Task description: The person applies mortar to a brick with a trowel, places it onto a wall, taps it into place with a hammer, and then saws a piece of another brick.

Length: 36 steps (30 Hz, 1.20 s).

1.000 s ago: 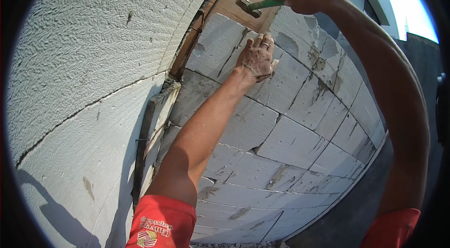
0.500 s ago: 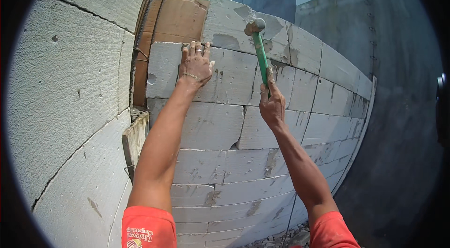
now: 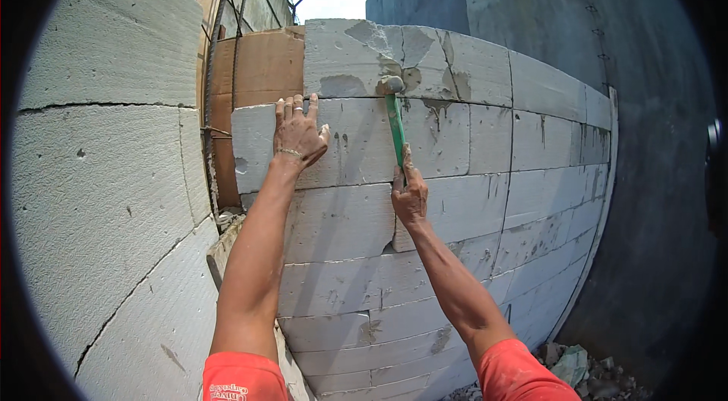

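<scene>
Blockwork mostly laid: left hand flat, open on centre block, right hand fisted round hammer at top-course joint, top block chipped, unsettled.

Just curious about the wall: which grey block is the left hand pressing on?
The left hand lies flat on the second-course end block, beside the brown board.

The pale grey aerated-concrete block wall looks matt and chalky — rough, chipped at edges, joints smeared with mortar. The green-handled hammer has a smooth handle and dull, mortar-crusted head. Brown board — flat, matt.
</scene>
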Available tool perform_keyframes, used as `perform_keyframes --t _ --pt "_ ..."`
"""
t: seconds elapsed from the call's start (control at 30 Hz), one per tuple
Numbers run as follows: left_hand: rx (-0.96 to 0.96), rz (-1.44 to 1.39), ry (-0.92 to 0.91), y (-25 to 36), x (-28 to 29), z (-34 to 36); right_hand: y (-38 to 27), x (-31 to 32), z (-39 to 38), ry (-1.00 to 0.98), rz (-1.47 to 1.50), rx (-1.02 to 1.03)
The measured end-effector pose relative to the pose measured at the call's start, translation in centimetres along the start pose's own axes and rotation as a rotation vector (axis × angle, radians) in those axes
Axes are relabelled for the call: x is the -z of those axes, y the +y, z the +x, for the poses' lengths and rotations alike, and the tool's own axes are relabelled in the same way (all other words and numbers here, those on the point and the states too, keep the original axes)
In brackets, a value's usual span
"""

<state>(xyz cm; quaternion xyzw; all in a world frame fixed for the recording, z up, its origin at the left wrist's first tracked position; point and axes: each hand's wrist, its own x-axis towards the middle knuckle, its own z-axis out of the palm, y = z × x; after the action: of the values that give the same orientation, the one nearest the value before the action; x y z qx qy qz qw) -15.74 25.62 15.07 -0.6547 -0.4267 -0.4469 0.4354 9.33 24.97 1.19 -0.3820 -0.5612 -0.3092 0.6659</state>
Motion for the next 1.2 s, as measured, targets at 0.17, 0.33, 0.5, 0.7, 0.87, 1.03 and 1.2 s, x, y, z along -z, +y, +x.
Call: perform_keyframes --t 0.17,0.33,0.5,0.7,0.87,1.03,1.2 --pt "-0.014 -0.019 0.001 0.1 -0.1 0.1 0.4 0.3 -0.8 -0.041 0.003 -0.047" --pt "-0.023 -0.009 0.03 0.4 -0.1 0.2 0.1 1.5 -0.5 -0.045 0.021 -0.022" --pt "-0.015 -0.012 0.007 0.3 0.0 -0.1 -0.7 3.5 0.5 -0.056 -0.02 0.024" --pt "0.003 -0.032 0.07 0.1 -0.7 -0.5 -10.1 6.4 13.3 -0.275 -0.339 0.311" --pt "0.003 -0.081 0.076 -0.9 -1.1 -0.1 -27.6 5.5 24.2 -0.643 -0.833 0.595" --pt "0.001 -0.074 0.142 -1.0 -2.0 -0.1 -30.4 -1.4 27.3 -0.844 -0.623 0.673" --pt "0.012 -0.113 0.111 -1.3 -1.1 -0.4 -31.4 -4.5 26.8 -0.898 -1.056 0.795"
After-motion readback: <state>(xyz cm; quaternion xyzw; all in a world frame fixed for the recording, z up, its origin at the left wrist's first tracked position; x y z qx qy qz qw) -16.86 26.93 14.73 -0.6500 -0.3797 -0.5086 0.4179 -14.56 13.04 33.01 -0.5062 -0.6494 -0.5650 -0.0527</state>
